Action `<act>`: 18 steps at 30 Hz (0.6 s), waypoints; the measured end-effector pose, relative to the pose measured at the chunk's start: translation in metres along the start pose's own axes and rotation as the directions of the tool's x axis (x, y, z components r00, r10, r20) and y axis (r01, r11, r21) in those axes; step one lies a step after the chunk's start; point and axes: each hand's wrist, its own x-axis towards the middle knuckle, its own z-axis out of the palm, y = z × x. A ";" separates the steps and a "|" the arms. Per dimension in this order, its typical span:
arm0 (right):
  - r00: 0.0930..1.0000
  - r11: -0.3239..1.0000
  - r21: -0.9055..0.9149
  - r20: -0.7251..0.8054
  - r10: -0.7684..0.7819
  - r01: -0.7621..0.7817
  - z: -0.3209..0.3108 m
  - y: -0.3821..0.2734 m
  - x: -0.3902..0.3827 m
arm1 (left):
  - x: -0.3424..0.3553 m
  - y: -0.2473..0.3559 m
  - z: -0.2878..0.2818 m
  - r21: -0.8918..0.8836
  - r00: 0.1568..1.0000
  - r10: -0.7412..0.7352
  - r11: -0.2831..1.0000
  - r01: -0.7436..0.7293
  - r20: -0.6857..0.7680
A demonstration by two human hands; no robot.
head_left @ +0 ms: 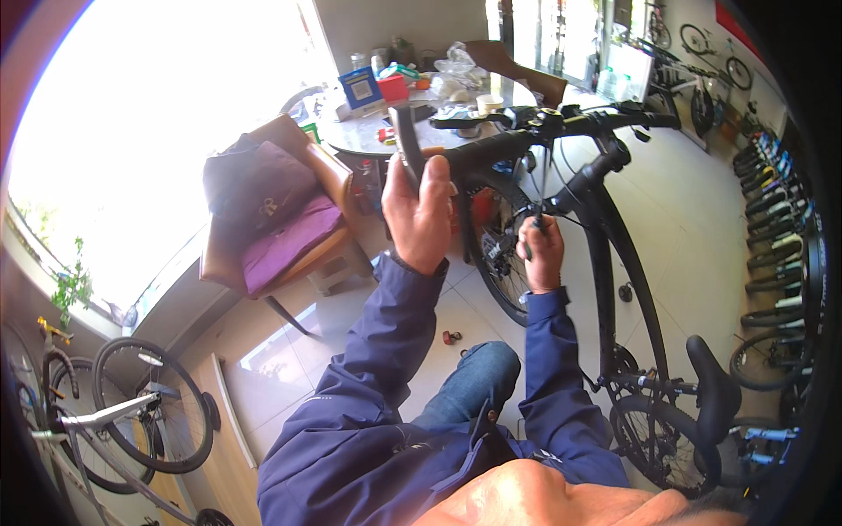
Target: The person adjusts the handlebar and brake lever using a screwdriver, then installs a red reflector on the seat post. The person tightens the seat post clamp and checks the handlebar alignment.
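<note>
A black bicycle (605, 254) stands to my right, its handlebar (495, 149) reaching across in front of me. My left hand (419, 210) is closed at the bar's left end, around a dark curved piece (405, 136) that sticks up past the fingers. Whether that piece is part of the bar, I cannot tell. Below the middle of the handlebar, my right hand (542, 250) grips a thin-shafted tool (538, 206) with a dark handle. Its shaft points up toward the bar clamp; the tip is not clear. The front wheel (491, 254) is partly hidden behind my arm.
A cluttered round table (342, 133) stands ahead, with a blue sign stand (360, 88). At left, an armchair (230, 259) holds a dark bag and purple cushion. A white bicycle (105, 412) is lower left. Tires (776, 250) line the right wall. A small red object (451, 337) lies on the floor.
</note>
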 end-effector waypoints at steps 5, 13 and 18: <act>0.960 0.924 -0.370 -0.214 -0.182 0.092 0.018 0.014 -0.002 | 0.003 -0.003 0.001 -0.013 0.999 0.044 0.999 -0.044 0.013; 0.996 0.995 -0.077 0.061 0.070 -0.066 -0.001 -0.014 0.002 | 0.002 -0.006 0.003 0.008 0.999 0.032 0.999 -0.032 -0.004; 0.887 0.777 -0.561 -0.155 -0.436 0.284 0.021 0.000 0.004 | 0.000 -0.003 0.005 0.012 0.998 0.055 0.998 -0.056 0.001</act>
